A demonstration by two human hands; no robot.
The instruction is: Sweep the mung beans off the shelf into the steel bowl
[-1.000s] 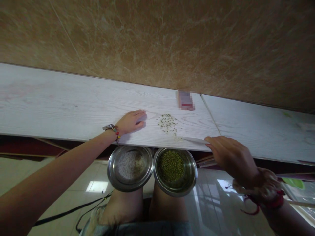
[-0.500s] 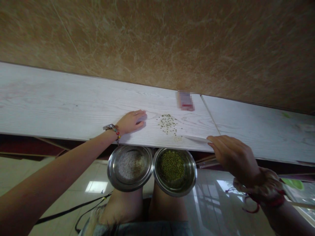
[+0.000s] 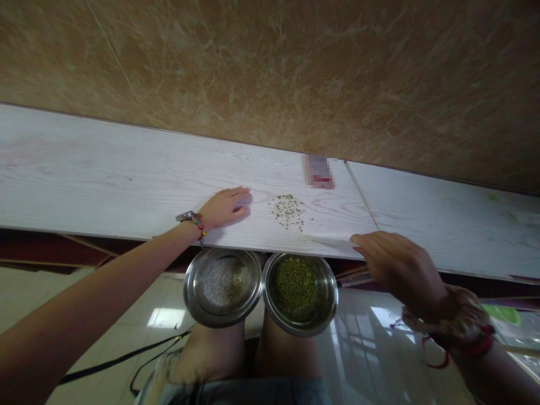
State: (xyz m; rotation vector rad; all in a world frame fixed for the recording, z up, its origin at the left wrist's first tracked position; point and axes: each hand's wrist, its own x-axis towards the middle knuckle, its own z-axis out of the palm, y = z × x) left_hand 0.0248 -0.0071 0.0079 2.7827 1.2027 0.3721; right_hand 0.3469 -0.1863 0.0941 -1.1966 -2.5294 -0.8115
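My left hand [image 3: 228, 207] lies flat on the white wood-grain tabletop, fingers together and stretched out, holding nothing. Between my hands, small green beans [image 3: 288, 211] are scattered, with a small patch of pale grains [image 3: 304, 237] just in front of them. Pinched in my right hand [image 3: 396, 261] is a thin whitish flat piece [image 3: 333, 242], seen almost edge-on, its far end touching the pale grains. Its exact kind is unclear. Below the table edge, a steel bowl [image 3: 190, 298] holds white grains, and a second steel bowl [image 3: 328, 304] holds green beans.
Both bowls rest on my legs, close against the table's front edge. A blurred-out small packet-like item [image 3: 319, 171] lies at the back near the brown marbled wall [image 3: 270, 73]. A seam [image 3: 361, 196] crosses the tabletop on the right. Dark straps [image 3: 126, 351] hang at lower left.
My right hand has shifted slightly left with the whitish piece, which now lies lower toward the table surface at the pale grains. My left hand stays in place.
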